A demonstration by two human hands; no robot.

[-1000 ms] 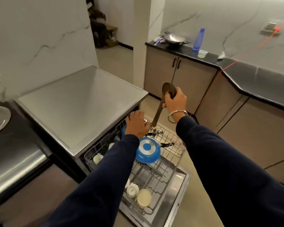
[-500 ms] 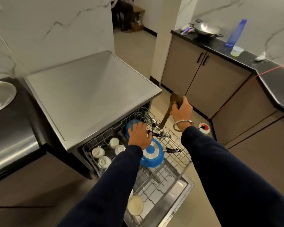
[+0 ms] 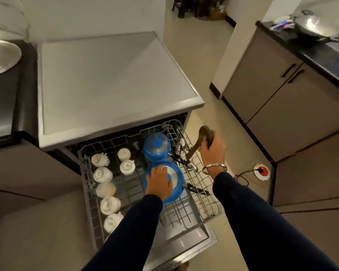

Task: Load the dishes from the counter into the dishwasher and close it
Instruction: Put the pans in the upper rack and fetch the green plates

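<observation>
Rack (image 3: 204, 194) nearly full, left hand (image 3: 159, 182) flat on the blue pan (image 3: 176, 179), right hand (image 3: 212, 148) gripping a wooden ladle (image 3: 203, 133) yet to stow, door (image 3: 194, 245) still open.

both arms wear dark navy long sleeves (image 3: 137, 227); a silver bangle (image 3: 214, 167) circles the right wrist.

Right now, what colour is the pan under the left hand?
Blue, with a silvery metal base, seen in the head view: pan, left hand.
</observation>
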